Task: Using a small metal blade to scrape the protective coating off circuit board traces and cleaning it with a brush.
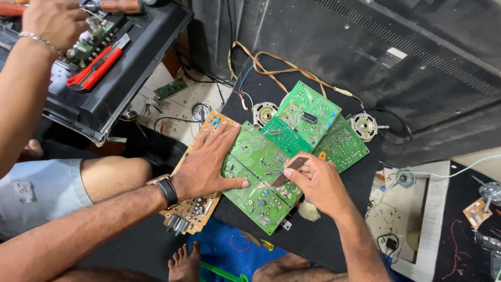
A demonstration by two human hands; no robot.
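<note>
My left hand (pixel 211 159) lies flat with spread fingers on the left part of a large green circuit board (pixel 255 177), holding it down; a dark watch is on that wrist. My right hand (pixel 318 180) pinches a small flat brownish blade-like tool (pixel 289 169) whose tip touches the board's middle. Under the board's left edge sits a tan circuit board (pixel 190 211) with blue and grey components. Two more green boards (pixel 308 112) (pixel 342 143) overlap at the upper right.
Another person's hand (pixel 52 21) with a bracelet works at the top left over an opened black device (pixel 115 78) bearing a red utility knife (pixel 96 65). Two small motors (pixel 263 112) (pixel 364 125), loose wires, a large black panel (pixel 417 68) and bare feet (pixel 182 261) surround the boards.
</note>
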